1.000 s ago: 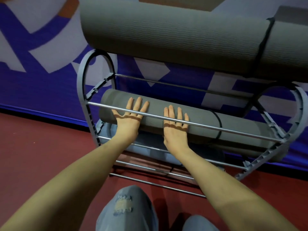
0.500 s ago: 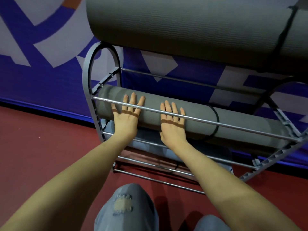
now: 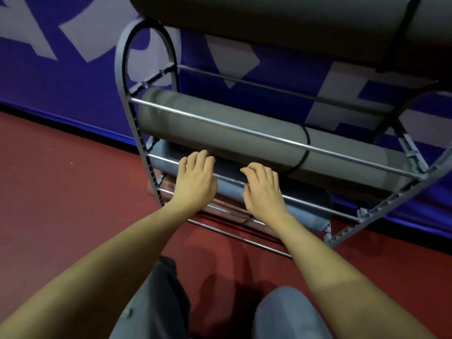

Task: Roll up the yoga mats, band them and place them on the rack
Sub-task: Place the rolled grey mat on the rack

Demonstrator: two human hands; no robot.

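Head view: a grey tiered rack (image 3: pixel 123 99) with chrome rails stands on the red floor (image 3: pixel 61 192) against a blue and white wall banner (image 3: pixel 61 77). A rolled grey yoga mat (image 3: pixel 244 135) lies along the middle tier, behind its front rail, with a black band (image 3: pixel 304 152) around it toward the right end. A larger rolled grey mat (image 3: pixel 281 25) sits on the top tier, banded near its right end. A blue-grey rolled mat (image 3: pixel 300 211) lies on the tier beneath. The left hand (image 3: pixel 197 179) and right hand (image 3: pixel 263 189) reach side by side to the lower front rail (image 3: pixel 318 207), fingers loosely curled over it and the blue-grey mat, just under the middle mat; whether they grip anything I cannot tell. Jeans-clad knees (image 3: pixel 288 311) show at the bottom edge.
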